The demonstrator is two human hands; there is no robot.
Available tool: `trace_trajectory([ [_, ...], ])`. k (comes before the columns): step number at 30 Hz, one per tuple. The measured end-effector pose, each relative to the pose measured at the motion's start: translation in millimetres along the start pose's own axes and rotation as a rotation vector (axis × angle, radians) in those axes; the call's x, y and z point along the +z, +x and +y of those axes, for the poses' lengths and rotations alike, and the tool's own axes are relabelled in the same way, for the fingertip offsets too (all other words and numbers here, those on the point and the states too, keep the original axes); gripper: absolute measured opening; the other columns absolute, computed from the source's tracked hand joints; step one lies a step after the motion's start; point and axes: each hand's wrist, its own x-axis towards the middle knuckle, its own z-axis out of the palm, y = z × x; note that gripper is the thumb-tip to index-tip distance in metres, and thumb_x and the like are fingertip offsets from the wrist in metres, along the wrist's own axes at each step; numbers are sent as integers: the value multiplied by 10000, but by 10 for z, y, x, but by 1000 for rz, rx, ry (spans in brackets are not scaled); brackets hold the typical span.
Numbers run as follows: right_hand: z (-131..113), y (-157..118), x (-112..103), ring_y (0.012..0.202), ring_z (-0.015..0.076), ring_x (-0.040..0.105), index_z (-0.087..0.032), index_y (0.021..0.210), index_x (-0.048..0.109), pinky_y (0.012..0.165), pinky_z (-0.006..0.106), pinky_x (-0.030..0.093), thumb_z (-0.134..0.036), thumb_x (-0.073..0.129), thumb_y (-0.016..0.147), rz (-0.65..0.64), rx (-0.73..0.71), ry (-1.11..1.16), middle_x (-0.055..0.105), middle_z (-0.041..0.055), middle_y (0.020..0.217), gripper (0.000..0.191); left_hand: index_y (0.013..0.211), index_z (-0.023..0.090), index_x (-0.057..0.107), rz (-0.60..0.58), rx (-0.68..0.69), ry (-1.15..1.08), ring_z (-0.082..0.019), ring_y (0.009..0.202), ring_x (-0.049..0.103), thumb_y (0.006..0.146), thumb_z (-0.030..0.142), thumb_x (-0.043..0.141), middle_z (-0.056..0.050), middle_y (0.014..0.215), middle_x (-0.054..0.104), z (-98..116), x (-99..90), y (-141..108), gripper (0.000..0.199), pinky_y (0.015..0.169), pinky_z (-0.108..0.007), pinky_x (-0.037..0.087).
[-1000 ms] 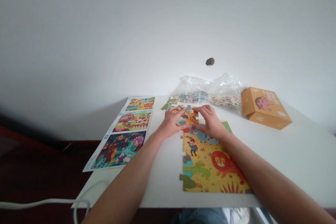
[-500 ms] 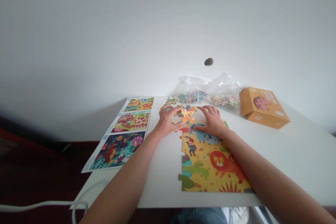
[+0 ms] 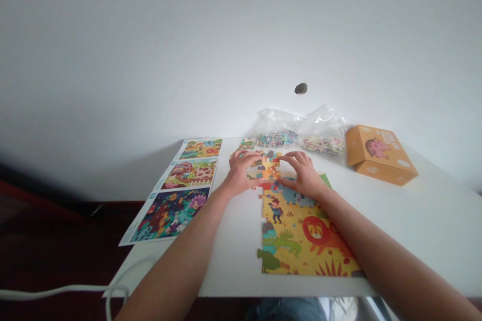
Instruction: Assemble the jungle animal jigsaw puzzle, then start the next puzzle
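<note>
A small joined section of puzzle pieces, with an orange spotted animal on it, lies between my two hands at the top left of the larger assembled puzzle. My left hand curves round its left side, thumb and index finger at the edge. From the right, my right hand has thumb and index finger on the opposite edge, with the palm over the blue elephant. The larger puzzle shows a lion, a crocodile and a figure in a hat. Loose pieces lie beyond my left hand, partly hidden by it.
On the left lies a reference sheet with three printed pictures. Clear plastic bags of puzzle pieces rest against the wall, beside an orange box. A white cable hangs by the table's front left corner.
My right thumb has shifted left, off the elephant, to the edge of the small section. My right index finger has also moved in slightly. The left hand has hardly moved.
</note>
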Motion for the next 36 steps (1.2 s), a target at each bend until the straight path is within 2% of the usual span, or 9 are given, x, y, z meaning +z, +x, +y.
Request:
trace_trajectory([
  [3, -14, -5, 4, 1207, 332, 470, -291, 1325, 541, 1014, 523, 389, -513, 691, 826, 7, 2, 16, 550, 116, 1269, 566, 1207, 268, 656, -9, 10, -27, -304, 1288, 454, 674, 485, 810, -41, 1319, 631, 10, -19, -1, 596, 1130, -461, 250],
  [6, -24, -12, 19, 1200, 332, 473, -290, 1296, 561, 1011, 524, 391, -526, 710, 805, 6, 8, 33, 552, 115, 1262, 565, 1227, 271, 655, 2, 0, -90, -283, 1288, 451, 785, 430, 716, -33, 1321, 635, -7, -30, -10, 474, 1129, -462, 263],
  [9, -31, -13, 40, 1208, 340, 469, -277, 1257, 587, 1007, 533, 395, -540, 725, 779, -9, 13, 47, 549, 123, 1261, 562, 1249, 265, 656, 18, -52, -142, -262, 1221, 476, 884, 336, 585, -30, 1186, 708, -73, -12, -20, 379, 1097, -463, 314],
  [12, -28, -10, 28, 1196, 334, 494, -249, 1236, 596, 1000, 518, 417, -541, 736, 760, -41, 36, 81, 559, 130, 1251, 576, 1217, 261, 686, -19, -78, -112, -260, 1140, 504, 854, 222, 568, -22, 1017, 752, -145, 30, -28, 385, 1073, -468, 343],
  [17, 34, -37, -216, 876, 250, 652, -197, 1114, 625, 771, 386, 531, -541, 767, 708, -267, 289, 237, 668, 103, 1033, 551, 1018, 278, 771, -173, -55, -15, -285, 1155, 496, 788, 217, 665, -13, 1057, 744, -156, 62, -45, 260, 1064, -494, 328],
  [20, 43, -75, -478, 952, 279, 669, -211, 1114, 639, 704, 339, 539, -552, 787, 673, -409, 421, 367, 702, 101, 1010, 577, 902, 291, 795, -259, -29, -3, -307, 1189, 479, 789, 300, 713, -19, 1091, 727, -133, 35, -56, 140, 1057, -516, 319],
  [22, 11, -96, -636, 1037, 285, 654, -231, 1077, 670, 765, 327, 537, -550, 786, 671, -527, 344, 449, 697, 87, 1105, 528, 910, 304, 797, -278, -15, -1, -319, 1215, 464, 787, 316, 726, -22, 1108, 715, -128, 9, -64, 143, 1065, -540, 299],
  [26, -82, -107, -793, 1016, 286, 638, -263, 1077, 702, 875, 363, 506, -554, 815, 615, -738, 176, 364, 681, 41, 1170, 558, 987, 301, 789, -329, 37, -11, -343, 1260, 440, 767, 333, 744, -38, 1163, 687, -129, -41, -74, 227, 1087, -562, 266],
  [36, 43, -59, -910, 1267, 362, 524, -223, 1071, 728, 1054, 389, 425, -571, 803, 621, -835, 195, 338, 579, 75, 1381, 573, 1127, 327, 740, -404, 13, -86, -324, 1304, 409, 755, 277, 735, 1, 1289, 663, -74, -58, -55, 375, 1122, -542, 239],
])
